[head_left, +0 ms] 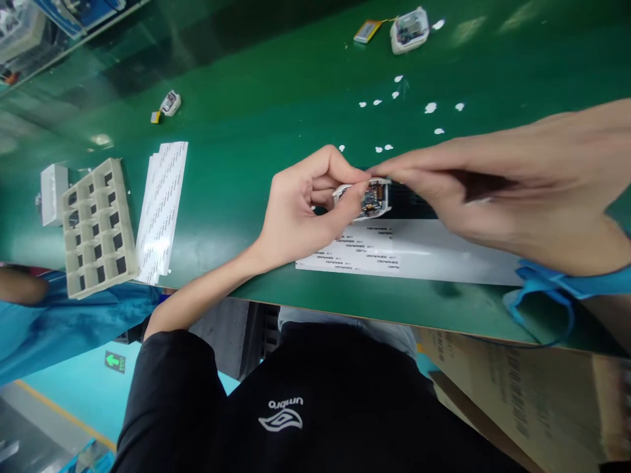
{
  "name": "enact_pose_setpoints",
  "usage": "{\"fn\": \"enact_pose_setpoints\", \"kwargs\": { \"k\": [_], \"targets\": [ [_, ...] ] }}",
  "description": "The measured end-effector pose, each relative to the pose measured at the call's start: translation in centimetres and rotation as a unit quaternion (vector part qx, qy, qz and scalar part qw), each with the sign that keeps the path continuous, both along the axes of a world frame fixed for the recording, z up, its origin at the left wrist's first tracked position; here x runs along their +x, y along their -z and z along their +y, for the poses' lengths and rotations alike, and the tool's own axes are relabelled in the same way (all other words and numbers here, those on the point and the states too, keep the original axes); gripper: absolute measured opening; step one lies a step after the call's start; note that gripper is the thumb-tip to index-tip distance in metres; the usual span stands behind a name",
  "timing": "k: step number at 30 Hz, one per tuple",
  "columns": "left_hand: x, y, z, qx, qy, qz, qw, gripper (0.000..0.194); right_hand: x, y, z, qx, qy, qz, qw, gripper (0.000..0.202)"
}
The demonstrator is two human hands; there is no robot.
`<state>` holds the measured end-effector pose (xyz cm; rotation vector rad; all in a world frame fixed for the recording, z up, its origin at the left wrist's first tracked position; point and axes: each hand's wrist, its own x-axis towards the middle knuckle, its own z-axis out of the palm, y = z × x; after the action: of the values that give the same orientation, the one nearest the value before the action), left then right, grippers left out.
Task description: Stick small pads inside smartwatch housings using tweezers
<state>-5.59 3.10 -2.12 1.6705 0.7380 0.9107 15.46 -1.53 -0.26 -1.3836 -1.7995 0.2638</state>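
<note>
Between the thumb and fingers of my left hand (315,203) is a small white device housing (377,198), its circuit board facing up. My right hand (503,190) meets it at the upper edge with thumb and fingertips pinched together; what they hold, if anything, is too small to make out. A blue wrist strap (547,282) circles my right wrist. Under the hands lies a printed white adhesive sheet (409,253) on the green table (246,79).
At the back right are another open housing (410,30) and its battery (367,31). Several white sticker bits (430,107) are scattered nearby. To the left lie a small housing (170,103), printed strips (162,210), a compartment tray (98,230) and a white box (53,194). Someone's blue sleeve (93,315) shows beside the tray.
</note>
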Motion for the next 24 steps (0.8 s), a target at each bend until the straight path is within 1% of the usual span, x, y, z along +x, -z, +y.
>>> {"fn": "enact_pose_setpoints", "kwargs": {
  "k": [2, 3, 7, 9, 13, 15, 18, 20, 24],
  "targets": [
    [0.0, -0.3, -0.4, 0.027, -0.002, -0.010, 1.000, 0.023, -0.8, -0.1, 0.0, -0.017, 0.039, 0.063, 0.997, 0.034],
    [0.0, -0.3, -0.5, 0.037, 0.000, -0.015, 0.999, 0.023, -1.0, 0.0, 0.1, -0.033, 0.040, 0.083, 0.995, 0.036],
    [0.3, 0.0, -0.9, 0.058, -0.005, -0.028, 0.998, 0.019, -1.1, 0.1, 0.4, -0.107, -0.031, 0.119, 0.987, 0.039],
    [0.4, 0.1, -0.9, 0.062, -0.006, -0.037, 0.997, 0.014, -0.9, -0.1, 0.5, -0.119, -0.033, 0.132, 0.984, 0.041],
    [0.3, -0.2, -0.7, 0.060, 0.001, -0.066, 0.996, 0.013, -1.3, -0.3, 0.3, -0.116, -0.031, 0.164, 0.979, 0.045],
    [0.2, -0.4, -0.5, 0.065, -0.001, -0.073, 0.995, 0.012, -1.6, -0.2, 0.2, -0.110, -0.037, 0.178, 0.977, 0.043],
    [0.0, -0.4, -0.4, 0.072, 0.009, -0.057, 0.996, 0.011, -2.0, 0.0, -0.1, -0.109, -0.027, 0.182, 0.977, 0.038],
    [-0.1, -0.3, -0.3, 0.077, 0.017, -0.045, 0.996, 0.010, -2.1, 0.1, -0.1, -0.111, -0.017, 0.181, 0.977, 0.042],
    [-0.1, 0.1, -0.1, 0.117, 0.023, -0.014, 0.993, 0.013, -1.9, 0.1, 0.3, -0.125, -0.008, 0.190, 0.974, 0.055]
  ]
}}
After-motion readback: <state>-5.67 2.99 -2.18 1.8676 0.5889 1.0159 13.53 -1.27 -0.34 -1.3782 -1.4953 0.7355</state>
